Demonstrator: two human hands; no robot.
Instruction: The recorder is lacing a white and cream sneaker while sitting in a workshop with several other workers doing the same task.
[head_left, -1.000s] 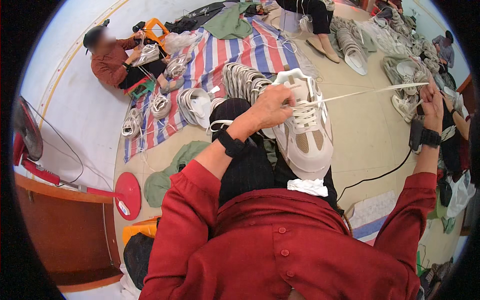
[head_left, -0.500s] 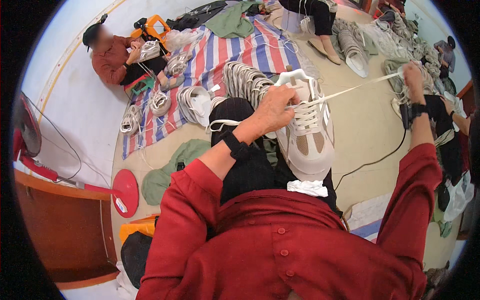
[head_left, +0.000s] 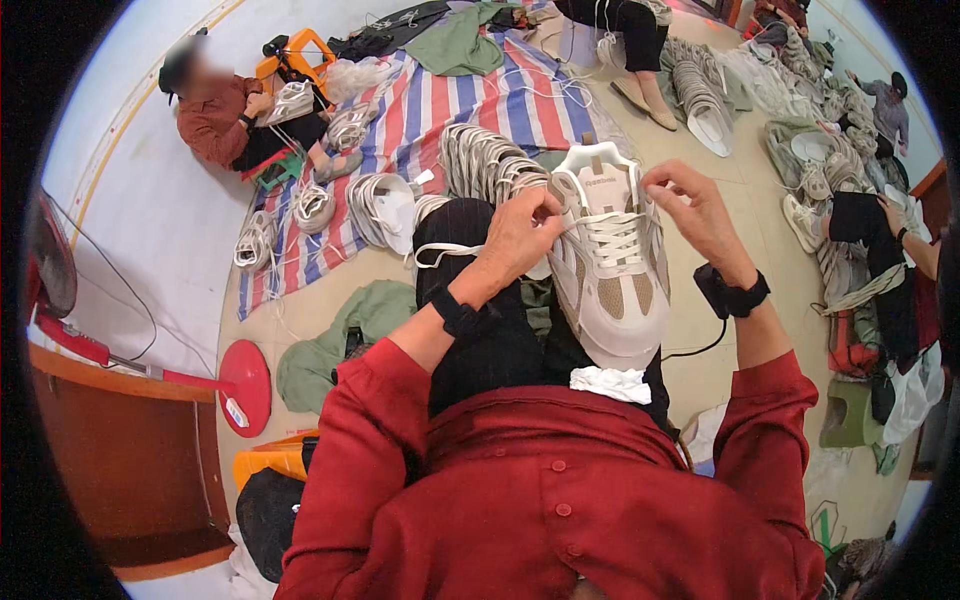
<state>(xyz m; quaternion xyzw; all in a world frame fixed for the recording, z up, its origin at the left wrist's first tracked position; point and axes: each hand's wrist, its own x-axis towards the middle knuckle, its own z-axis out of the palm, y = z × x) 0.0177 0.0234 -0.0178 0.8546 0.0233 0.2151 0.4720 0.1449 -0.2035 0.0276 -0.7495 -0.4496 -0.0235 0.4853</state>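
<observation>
A beige and white lace-up sneaker (head_left: 612,300) rests on my lap, its toe toward me. Its cream shoelace (head_left: 615,240) criss-crosses the tongue, and one strand runs across the top toward my left hand (head_left: 520,240). That hand is closed in a pinch on the shoelace at the shoe's left side. On the other side, my right hand (head_left: 705,215) is pinched beside the collar; whatever lies between its fingertips is too small to make out. Another loose lace end hangs over my left knee. A crumpled white paper (head_left: 610,384) lies at the toe.
A row of nested shoe uppers (head_left: 485,160) lies beyond my left knee, beside a striped sheet (head_left: 450,95). A red fan base (head_left: 247,385) stands at left. Co-workers sit at the far left (head_left: 215,115) and on the right, near heaped uppers. A green stool (head_left: 850,412) is at right.
My right hand has come in from far right, where it held the lace taut, to the shoe's collar. My left hand has shifted from over the laces to the shoe's left edge.
</observation>
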